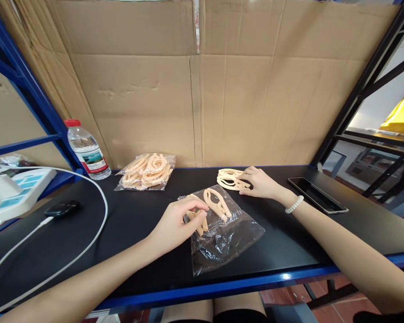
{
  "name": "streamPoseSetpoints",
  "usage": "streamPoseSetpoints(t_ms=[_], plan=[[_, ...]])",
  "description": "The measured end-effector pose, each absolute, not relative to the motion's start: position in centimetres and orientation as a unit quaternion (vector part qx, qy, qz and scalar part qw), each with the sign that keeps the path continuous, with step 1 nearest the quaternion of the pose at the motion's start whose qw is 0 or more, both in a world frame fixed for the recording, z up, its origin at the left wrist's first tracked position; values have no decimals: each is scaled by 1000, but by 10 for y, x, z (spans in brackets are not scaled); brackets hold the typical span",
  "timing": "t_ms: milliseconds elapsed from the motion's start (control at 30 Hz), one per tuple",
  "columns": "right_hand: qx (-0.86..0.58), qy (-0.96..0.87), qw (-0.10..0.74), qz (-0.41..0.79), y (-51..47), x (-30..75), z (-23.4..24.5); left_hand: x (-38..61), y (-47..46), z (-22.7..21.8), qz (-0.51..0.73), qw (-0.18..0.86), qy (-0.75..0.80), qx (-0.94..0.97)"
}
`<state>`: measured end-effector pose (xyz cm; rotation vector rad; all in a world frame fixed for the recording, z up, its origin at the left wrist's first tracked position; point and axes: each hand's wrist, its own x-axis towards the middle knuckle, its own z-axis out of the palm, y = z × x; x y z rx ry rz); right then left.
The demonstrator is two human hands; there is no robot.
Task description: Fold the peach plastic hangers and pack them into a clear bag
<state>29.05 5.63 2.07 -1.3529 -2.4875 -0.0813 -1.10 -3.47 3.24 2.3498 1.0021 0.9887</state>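
Note:
A clear plastic bag [227,240] lies on the black table, with pale peach looped pieces [218,204] of flat, curved bars in it or on it; the film makes this hard to tell. My left hand [180,222] is at the bag's left side, fingers curled and thumb bent in against the film and a peach piece. What its fingertips pinch is partly hidden. Behind the bag, more peach looped pieces [227,179] lie on the table. My right hand [261,183], with a beaded bracelet on the wrist, has thumb and fingers closed on their right end.
A filled clear bag of similar pieces [146,172] lies at the back left, beside a red-capped water bottle [89,152]. A phone [318,195] lies right. At left are a white power strip [20,193], a black device [62,208] and a looping white cable [104,202]. Cardboard [138,98] walls the back.

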Motion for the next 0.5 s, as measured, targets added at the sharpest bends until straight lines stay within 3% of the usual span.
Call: streamPoseSetpoints(t_ms=[500], plan=[[-566, -782, 201, 166, 58, 294, 8, -14, -35, 21, 361, 190, 343, 846]])
